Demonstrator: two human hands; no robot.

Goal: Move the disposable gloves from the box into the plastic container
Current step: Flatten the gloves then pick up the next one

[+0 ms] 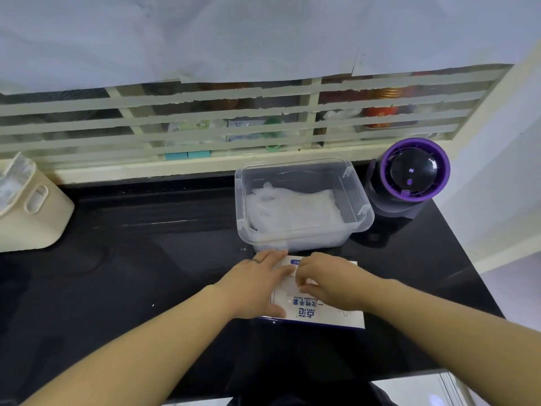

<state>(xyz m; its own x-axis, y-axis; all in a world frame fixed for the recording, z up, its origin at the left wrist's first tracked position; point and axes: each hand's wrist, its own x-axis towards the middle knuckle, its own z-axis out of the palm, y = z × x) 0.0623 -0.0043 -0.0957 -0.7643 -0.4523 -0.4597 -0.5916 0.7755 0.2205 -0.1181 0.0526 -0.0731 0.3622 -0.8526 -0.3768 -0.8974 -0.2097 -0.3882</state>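
A white glove box (325, 313) with blue print lies flat on the black counter, just in front of a clear plastic container (363, 213). A pile of thin translucent disposable gloves (292, 210) lies inside the container. My left hand (257, 284) rests flat on the box's left side, fingers spread, holding it down. My right hand (325, 281) sits on the box top with fingertips pinched at the middle opening; what they pinch is hidden.
A purple and black round device (409, 183) stands right of the container. A cream bin (32, 206) sits at the far left. A barred window with taped strips (234, 118) runs behind the counter. The counter's front edge is near my body.
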